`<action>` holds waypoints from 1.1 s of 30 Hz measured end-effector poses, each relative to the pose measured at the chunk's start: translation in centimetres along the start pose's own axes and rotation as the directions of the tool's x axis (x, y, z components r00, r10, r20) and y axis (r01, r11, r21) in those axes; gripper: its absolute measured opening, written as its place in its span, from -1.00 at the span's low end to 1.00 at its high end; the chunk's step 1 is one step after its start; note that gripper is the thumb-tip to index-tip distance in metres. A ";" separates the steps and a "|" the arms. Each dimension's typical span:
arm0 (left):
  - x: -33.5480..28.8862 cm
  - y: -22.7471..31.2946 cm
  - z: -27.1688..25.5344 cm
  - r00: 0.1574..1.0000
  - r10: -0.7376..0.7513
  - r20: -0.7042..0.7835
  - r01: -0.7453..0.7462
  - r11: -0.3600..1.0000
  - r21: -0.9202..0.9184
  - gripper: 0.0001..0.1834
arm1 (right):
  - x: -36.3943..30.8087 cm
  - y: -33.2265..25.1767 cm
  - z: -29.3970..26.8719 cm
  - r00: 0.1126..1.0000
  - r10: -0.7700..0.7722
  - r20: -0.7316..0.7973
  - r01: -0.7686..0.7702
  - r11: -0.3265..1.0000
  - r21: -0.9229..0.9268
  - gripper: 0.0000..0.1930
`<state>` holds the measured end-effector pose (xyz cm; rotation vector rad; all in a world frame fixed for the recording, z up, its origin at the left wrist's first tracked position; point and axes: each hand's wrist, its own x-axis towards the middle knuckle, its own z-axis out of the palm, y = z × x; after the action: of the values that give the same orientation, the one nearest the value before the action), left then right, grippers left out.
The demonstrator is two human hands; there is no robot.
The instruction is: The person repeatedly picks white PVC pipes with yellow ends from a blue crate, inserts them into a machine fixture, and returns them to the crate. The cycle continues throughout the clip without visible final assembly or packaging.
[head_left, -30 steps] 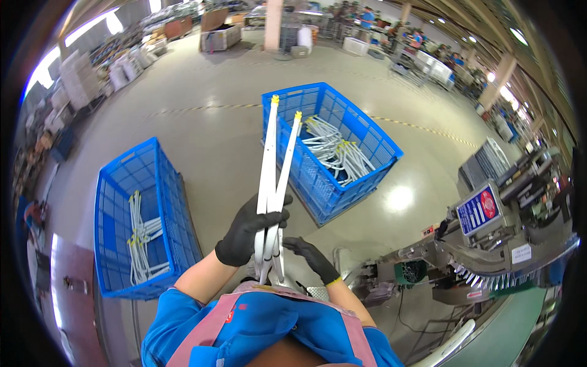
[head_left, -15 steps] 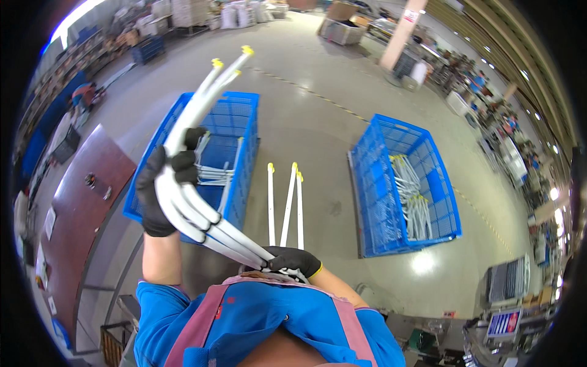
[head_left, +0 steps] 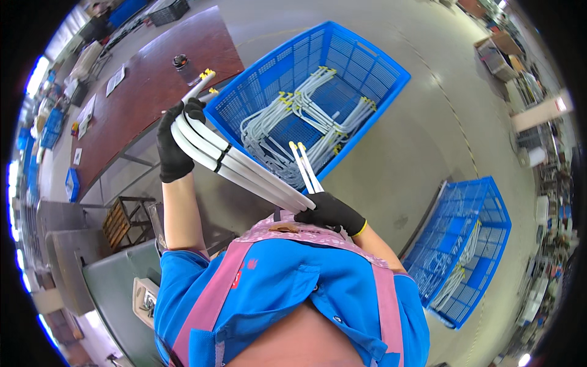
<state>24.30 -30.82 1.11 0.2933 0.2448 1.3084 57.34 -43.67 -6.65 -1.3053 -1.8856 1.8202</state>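
Observation:
A bundle of bent white tubes (head_left: 251, 177) with yellow end pieces and black bands spans the space in front of my body. My left hand (head_left: 173, 147), in a black glove, is closed around the bundle near its bend. Black-gloved too, my right hand (head_left: 331, 213) grips the bundle's other end close to my waist. From beside the right hand, straight tube ends with yellow tips point away from me. Just beyond the bundle is a large blue crate (head_left: 379, 67) with several similar yellow-tipped tubes (head_left: 293, 107) lying in it. Parts of the tubes are hidden behind my gloves.
A dark red table (head_left: 147, 73) stands at the left, with papers and a small dark object (head_left: 180, 61) on it. A second blue crate (head_left: 483, 244) holding tubes is at the right. A wooden stool (head_left: 125, 220) and a green surface (head_left: 122, 287) are at lower left.
My view has turned left, so the table and crates appear farther right. The bundle's yellow ends have swung from over the crate to beside the table's edge. Both hands keep their grip.

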 end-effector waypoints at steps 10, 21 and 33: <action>11.5 -5.0 -6.4 0.968 -0.187 -0.167 0.182 0.982 -0.049 -0.59 | 4.5 5.9 -9.5 0.998 0.046 -0.044 -0.050 0.995 -0.082 -0.62; 18.0 -1.8 -16.5 0.717 0.633 -0.291 0.548 -0.254 0.797 -0.60 | 15.6 12.1 -7.9 0.958 -0.131 -0.256 -0.028 0.845 -0.535 -0.41; -9.1 -13.9 -26.9 0.629 -0.243 -0.738 0.726 -0.157 0.670 -0.49 | 9.7 25.2 -4.5 0.986 0.169 -0.017 -0.149 0.817 -0.557 -0.53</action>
<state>25.61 -40.91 -28.88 1.0072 1.5281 0.0585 65.70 -37.72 -32.02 -1.6556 -2.5170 1.3977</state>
